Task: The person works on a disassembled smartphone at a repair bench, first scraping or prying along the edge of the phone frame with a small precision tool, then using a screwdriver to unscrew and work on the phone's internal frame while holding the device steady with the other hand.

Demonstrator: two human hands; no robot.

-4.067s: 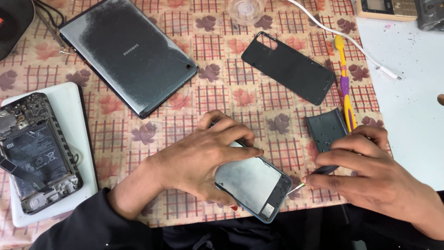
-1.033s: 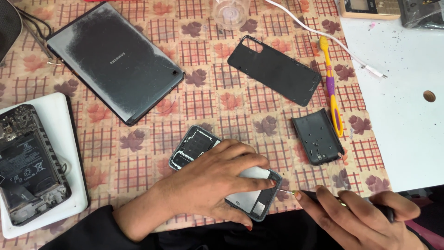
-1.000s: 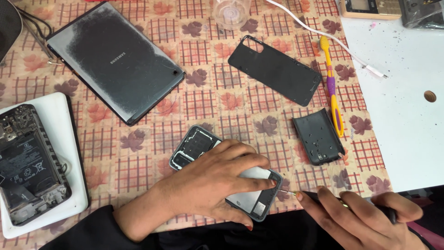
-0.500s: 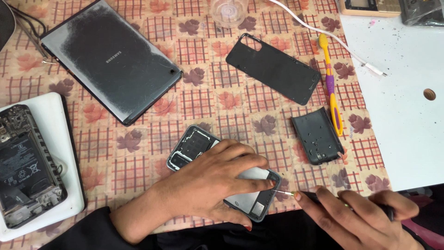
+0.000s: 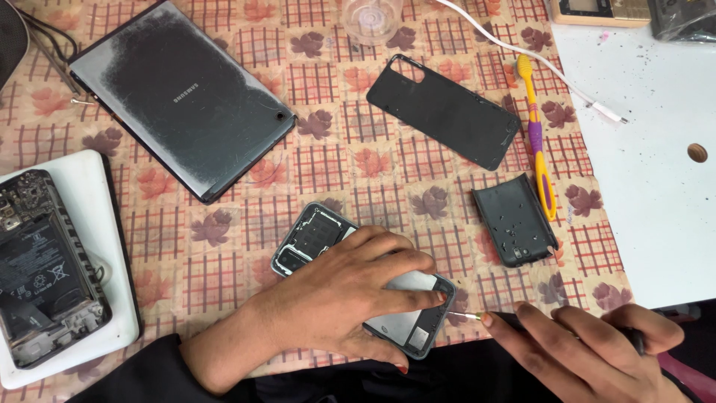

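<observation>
My left hand [image 5: 350, 298] lies flat across an opened phone [image 5: 313, 235] with its back removed, pressing it onto the patterned tablecloth near the front edge. My right hand [image 5: 589, 351] grips a thin dark screwdriver [image 5: 514, 321]; its metal tip points left and sits just off the phone's lower right corner. A small black inner cover plate [image 5: 514, 220] rests just beyond my right hand.
A black phone back cover [image 5: 444, 112] lies beyond the hands, with a yellow-and-purple toothbrush [image 5: 538, 138] beside it. A dark tablet [image 5: 183, 97] lies face down at the far left. Another opened phone [image 5: 45, 269] sits on a white tray [image 5: 112, 224]. A white cable [image 5: 552, 71] crosses onto a white board [image 5: 649, 149].
The phone has been turned and my left hand now covers its lower half. My right hand has picked up the screwdriver and brought its tip to the phone's corner; the view has shifted slightly.
</observation>
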